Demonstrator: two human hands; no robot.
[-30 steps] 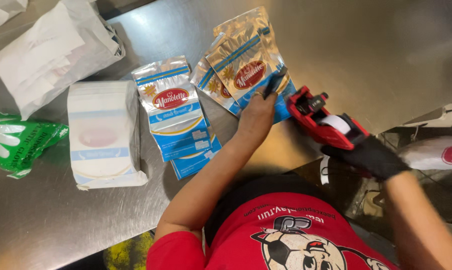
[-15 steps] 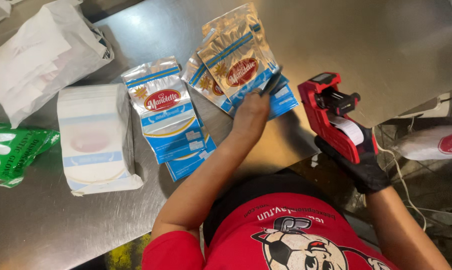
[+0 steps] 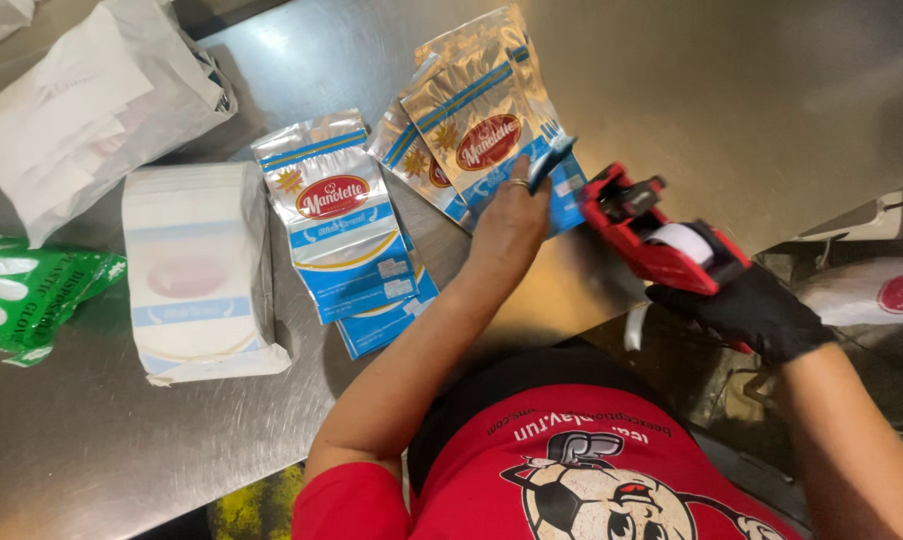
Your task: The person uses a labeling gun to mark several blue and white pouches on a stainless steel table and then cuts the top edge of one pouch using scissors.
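Note:
My left hand [image 3: 512,215] rests on the lower edge of a fanned pile of silver and blue pouches [image 3: 477,125] on the steel table [image 3: 692,90], its fingers pinching the corner of the top pouch. My right hand [image 3: 757,310], in a black glove, grips a red label gun [image 3: 652,235] with a white label roll, its nose close to the right edge of that pouch. A second stack of the same pouches [image 3: 337,225] lies to the left of my left arm.
A wrapped white stack of flat packs [image 3: 197,270] sits left of the pouches. A white paper bag [image 3: 92,100] lies at the top left, and a green packet of gloves [image 3: 27,295] is at the left edge. White sacks [image 3: 872,290] lie below the table's right edge.
The label gun first lifted away to the right of the pouch, then came back down toward its right edge. My left hand has stayed on the pouch corner.

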